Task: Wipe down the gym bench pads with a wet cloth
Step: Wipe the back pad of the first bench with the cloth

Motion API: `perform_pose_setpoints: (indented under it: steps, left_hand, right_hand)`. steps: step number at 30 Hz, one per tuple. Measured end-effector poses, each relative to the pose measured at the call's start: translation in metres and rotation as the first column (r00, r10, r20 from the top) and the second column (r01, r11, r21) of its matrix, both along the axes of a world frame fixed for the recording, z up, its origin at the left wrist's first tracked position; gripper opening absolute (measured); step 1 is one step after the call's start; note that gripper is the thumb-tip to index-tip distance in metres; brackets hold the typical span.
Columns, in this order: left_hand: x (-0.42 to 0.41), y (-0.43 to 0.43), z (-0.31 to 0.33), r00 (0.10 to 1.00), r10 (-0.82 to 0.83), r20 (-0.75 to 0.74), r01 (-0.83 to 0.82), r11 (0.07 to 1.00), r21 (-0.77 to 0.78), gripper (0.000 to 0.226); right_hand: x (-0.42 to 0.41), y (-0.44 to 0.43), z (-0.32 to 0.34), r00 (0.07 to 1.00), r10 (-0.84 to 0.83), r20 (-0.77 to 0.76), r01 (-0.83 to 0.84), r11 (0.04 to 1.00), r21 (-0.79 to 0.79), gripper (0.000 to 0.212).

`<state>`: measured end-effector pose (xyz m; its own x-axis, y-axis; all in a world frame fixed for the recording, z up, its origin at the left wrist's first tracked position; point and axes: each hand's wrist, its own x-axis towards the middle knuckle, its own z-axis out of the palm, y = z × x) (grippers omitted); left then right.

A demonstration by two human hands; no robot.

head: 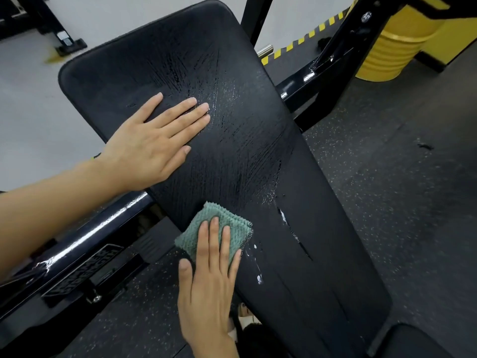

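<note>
A long black bench back pad runs diagonally from the upper left to the lower right, with wet streaks across its middle. My left hand lies flat on the pad's left side, fingers straight. My right hand presses a folded green cloth against the pad's lower left edge with straight fingers. A second black pad shows at the bottom right corner.
A glossy black steel frame bar passes under the pad at the left, and another frame beam at the upper right. A yellow drum stands at the top right beside yellow-black hazard tape. Speckled rubber flooring lies to the right.
</note>
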<state>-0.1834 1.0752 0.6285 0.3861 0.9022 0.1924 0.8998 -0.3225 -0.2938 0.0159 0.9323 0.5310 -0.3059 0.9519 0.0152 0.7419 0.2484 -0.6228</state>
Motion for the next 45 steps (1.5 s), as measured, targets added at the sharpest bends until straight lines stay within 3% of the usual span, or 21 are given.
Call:
perform_pose_setpoints:
  steps: [13,22,28,40,45]
  left_hand:
    - [0.000,0.000,0.006,1.000,-0.023,0.012,0.023,0.999,-0.027,0.058]
    - [0.032,0.000,-0.011,0.979,-0.203,0.003,0.201,0.969,-0.145,0.058]
    - [0.048,0.005,-0.022,0.977,-0.214,-0.016,0.207,0.960,-0.187,0.058]
    - [0.051,0.003,-0.020,0.982,-0.188,-0.009,0.184,0.967,-0.178,0.059]
    - [0.050,0.004,-0.021,0.983,-0.185,-0.013,0.179,0.965,-0.191,0.059]
  right_hand:
    - [0.030,0.154,0.022,0.963,-0.245,-0.108,0.229,0.963,-0.143,0.064]
    - [0.031,0.043,0.004,0.997,-0.072,0.007,0.072,0.996,-0.051,0.059]
    - [0.033,0.009,-0.011,0.996,0.012,0.083,-0.010,1.000,-0.019,0.057]
    - [0.035,0.174,0.021,0.979,-0.192,-0.064,0.188,0.980,-0.071,0.058]
    - [0.031,0.215,0.032,0.980,-0.176,-0.090,0.175,0.984,-0.018,0.058]
